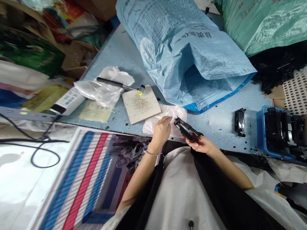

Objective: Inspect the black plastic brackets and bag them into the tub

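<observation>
My right hand (pixel 201 144) grips a black plastic part (pixel 187 130) at the near edge of the blue table (pixel 216 123). The part points up and left, toward my left hand (pixel 162 128). That hand rests curled on a clear plastic bag (pixel 154 123) lying on the table. Its fingers are pressed together at the bag, and whether they pinch anything is hidden. A bracelet circles the left wrist.
A small hammer (pixel 120 84) lies over crumpled plastic beside a worn wooden board (pixel 141 104). A big light-blue woven sack (pixel 187 54) gapes open behind. Another black part (pixel 240 122) lies right, near a blue basket (pixel 263 134) of black parts. A striped sack (pixel 91 179) sits near left.
</observation>
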Motion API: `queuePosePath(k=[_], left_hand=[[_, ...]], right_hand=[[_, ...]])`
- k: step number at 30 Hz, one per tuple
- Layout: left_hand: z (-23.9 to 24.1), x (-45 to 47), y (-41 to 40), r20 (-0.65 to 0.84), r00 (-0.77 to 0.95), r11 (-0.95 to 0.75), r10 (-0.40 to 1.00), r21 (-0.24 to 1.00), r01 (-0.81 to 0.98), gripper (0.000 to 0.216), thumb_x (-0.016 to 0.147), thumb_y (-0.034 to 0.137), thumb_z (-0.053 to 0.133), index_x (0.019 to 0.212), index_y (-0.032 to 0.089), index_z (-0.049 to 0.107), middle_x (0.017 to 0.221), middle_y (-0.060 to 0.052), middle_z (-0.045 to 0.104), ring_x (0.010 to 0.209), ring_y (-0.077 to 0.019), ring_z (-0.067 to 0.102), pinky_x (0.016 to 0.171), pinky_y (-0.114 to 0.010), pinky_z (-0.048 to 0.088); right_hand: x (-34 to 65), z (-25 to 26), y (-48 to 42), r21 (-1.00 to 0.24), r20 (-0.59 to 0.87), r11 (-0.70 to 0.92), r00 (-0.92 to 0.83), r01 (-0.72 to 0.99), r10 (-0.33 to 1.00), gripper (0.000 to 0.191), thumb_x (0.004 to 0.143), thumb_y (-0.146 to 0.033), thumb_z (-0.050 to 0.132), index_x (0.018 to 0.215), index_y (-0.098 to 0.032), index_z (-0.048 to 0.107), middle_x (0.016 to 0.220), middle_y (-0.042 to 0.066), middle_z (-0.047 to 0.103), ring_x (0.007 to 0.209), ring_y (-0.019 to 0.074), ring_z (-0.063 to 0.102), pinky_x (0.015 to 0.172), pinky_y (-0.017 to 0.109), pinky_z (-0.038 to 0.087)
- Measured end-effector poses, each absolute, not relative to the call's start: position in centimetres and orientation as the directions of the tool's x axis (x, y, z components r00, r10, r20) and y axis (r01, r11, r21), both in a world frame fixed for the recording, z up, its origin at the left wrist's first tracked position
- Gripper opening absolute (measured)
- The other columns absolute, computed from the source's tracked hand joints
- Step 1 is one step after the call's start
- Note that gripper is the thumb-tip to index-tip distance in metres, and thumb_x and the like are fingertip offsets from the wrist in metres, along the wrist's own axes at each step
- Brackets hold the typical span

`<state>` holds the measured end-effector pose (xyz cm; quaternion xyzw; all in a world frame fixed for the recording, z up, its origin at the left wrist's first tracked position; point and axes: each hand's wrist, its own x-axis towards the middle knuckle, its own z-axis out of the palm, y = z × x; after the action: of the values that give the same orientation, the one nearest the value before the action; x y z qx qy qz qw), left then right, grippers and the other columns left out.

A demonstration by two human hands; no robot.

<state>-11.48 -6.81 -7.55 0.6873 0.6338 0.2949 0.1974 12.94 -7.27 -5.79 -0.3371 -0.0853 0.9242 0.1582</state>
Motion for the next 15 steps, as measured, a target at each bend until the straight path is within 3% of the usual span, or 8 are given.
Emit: queuePosePath(k=[7,11,13,15], left_hand=[[-6.3,-11.4,-7.6,0.208,0.062,-0.191,0.976,0.686,0.702,0.061,0.088,0.002,0.046,0.146,0.016,0.054,0.145,-0.016,0.057,0.135,-0.0254,0.058,0.113,-0.043,0.052],[-4.4,-9.3,-10.1,0.297,0.209,-0.362,0.932,0.705,0.610,0.063,0.093,0.003,0.044,0.154,0.021,0.045,0.148,-0.015,0.055,0.139,-0.0226,0.055,0.115,-0.039,0.051],[-3.7,-7.8,-11.4,0.327,0.311,-0.447,0.892,0.732,0.514,0.064,0.096,0.004,0.043,0.156,0.024,0.041,0.148,-0.013,0.056,0.139,-0.0207,0.056,0.115,-0.037,0.051],[-3.4,-6.5,-12.2,0.320,0.387,-0.479,0.865,0.757,0.444,0.065,0.097,0.005,0.044,0.158,0.026,0.037,0.149,-0.013,0.055,0.138,-0.0206,0.056,0.115,-0.038,0.052]], right_hand=[[12.4,-6.4,-7.4,-0.261,-0.500,-0.955,-0.826,-0.142,0.260,0.025,0.100,-0.033,0.051,0.102,-0.012,0.064,0.074,0.001,0.060,0.040,0.0038,0.025,0.031,0.015,0.020],[11.0,-7.1,-6.6,-0.540,-0.566,-0.829,-0.665,-0.147,0.487,0.019,0.093,-0.033,0.057,0.084,-0.016,0.060,0.062,-0.003,0.052,0.041,0.0050,0.024,0.034,0.016,0.020],[10.6,-7.3,-6.4,-0.639,-0.576,-0.752,-0.549,-0.161,0.606,0.020,0.089,-0.033,0.062,0.077,-0.019,0.056,0.056,-0.006,0.046,0.043,0.0065,0.031,0.038,0.017,0.026],[10.5,-6.8,-6.7,-0.722,-0.560,-0.675,-0.446,-0.150,0.698,0.018,0.087,-0.033,0.066,0.078,-0.020,0.056,0.060,-0.005,0.050,0.050,0.0085,0.043,0.045,0.018,0.035]])
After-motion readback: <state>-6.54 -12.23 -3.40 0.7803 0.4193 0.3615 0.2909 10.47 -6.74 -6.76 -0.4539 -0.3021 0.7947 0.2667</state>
